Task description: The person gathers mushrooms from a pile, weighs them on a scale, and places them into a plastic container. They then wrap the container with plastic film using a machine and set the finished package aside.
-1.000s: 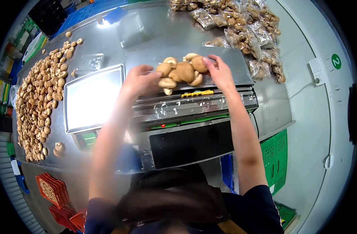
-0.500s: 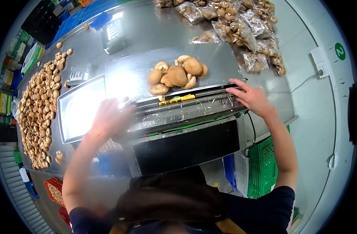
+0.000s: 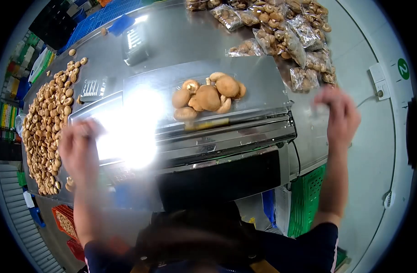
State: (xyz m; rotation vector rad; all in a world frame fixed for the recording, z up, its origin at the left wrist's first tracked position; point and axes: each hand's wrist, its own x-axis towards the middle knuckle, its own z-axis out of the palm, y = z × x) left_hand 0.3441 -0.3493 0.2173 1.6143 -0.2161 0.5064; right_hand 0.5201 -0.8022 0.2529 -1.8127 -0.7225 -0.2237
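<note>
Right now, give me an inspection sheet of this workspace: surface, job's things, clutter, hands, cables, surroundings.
Surface: metal table; strong glare beside the tray.
Job's things: mushroom cluster on the machine's flat top.
Clutter: loose heap at left; bagged mushrooms at far right.
Hands: left hand near the tray, right hand right of the machine; both blurred, grip unclear.
Cables: black cable at the machine's right end.
Surroundings: wall at right; green crate low right.

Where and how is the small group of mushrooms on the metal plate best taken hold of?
Probably by both ends: left hand cupping the leftmost caps, right hand the rightmost, from either side. The mushroom group spreads wider than deep, with rounded caps overlapping, so gentle inward pressure should hold it together.
</note>
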